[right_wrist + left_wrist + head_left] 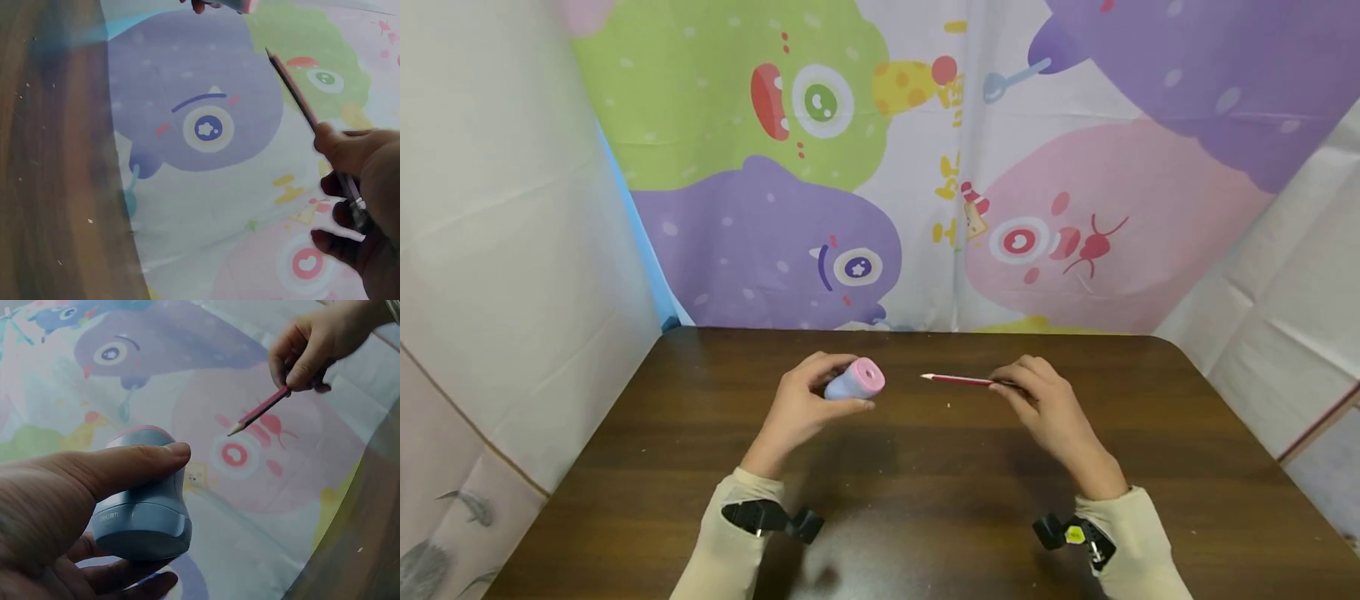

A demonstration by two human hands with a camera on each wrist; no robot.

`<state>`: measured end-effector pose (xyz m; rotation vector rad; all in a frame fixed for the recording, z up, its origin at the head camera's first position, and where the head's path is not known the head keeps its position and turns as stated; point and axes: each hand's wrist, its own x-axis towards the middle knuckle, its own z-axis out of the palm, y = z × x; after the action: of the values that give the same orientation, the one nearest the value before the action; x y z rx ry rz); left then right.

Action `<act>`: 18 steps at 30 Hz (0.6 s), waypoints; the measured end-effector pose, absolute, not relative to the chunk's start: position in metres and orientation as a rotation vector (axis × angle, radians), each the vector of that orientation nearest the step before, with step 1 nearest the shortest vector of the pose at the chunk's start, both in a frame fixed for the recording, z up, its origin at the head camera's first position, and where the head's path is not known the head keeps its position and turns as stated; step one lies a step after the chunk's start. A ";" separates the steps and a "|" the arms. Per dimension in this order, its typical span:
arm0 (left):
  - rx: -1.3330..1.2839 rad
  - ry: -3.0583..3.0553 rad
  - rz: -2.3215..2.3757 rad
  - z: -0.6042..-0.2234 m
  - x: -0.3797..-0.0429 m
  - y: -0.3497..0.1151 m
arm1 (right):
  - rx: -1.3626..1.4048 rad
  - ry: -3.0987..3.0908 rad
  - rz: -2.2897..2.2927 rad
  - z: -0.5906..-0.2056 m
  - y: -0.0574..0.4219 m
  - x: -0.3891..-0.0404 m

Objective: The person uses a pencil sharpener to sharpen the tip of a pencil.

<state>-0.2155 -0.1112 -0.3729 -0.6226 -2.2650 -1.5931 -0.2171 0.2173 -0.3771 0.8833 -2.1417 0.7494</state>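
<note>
Slim red wooden pencil [962,380], right hand [1054,408] pinching; tip [235,430] beyond fingers likely brittle. Blue-and-pink plastic sharpener [853,381], left hand [796,410] gripping; we favour its waist.

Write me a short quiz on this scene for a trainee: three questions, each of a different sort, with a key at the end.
1. Multiple choice: what colour is the end with the hole on the sharpener?
A) green
B) pink
C) yellow

2. Short answer: which hand holds the pencil?

3. True or false: the pencil's tip is inside the sharpener.

Key
1. B, pink; the body is blue.
2. The right hand.
3. False; a gap shows between the tip and the sharpener in the head view.
</note>
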 end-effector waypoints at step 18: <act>-0.630 -2.335 -1.802 -0.379 -0.210 -0.105 | 1.017 -1.894 0.847 -0.376 0.202 -0.211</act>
<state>-0.2100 -0.1051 -0.3794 -0.6297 -2.3353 -1.8018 -0.2112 0.2022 -0.3764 1.0170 -1.8939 0.8470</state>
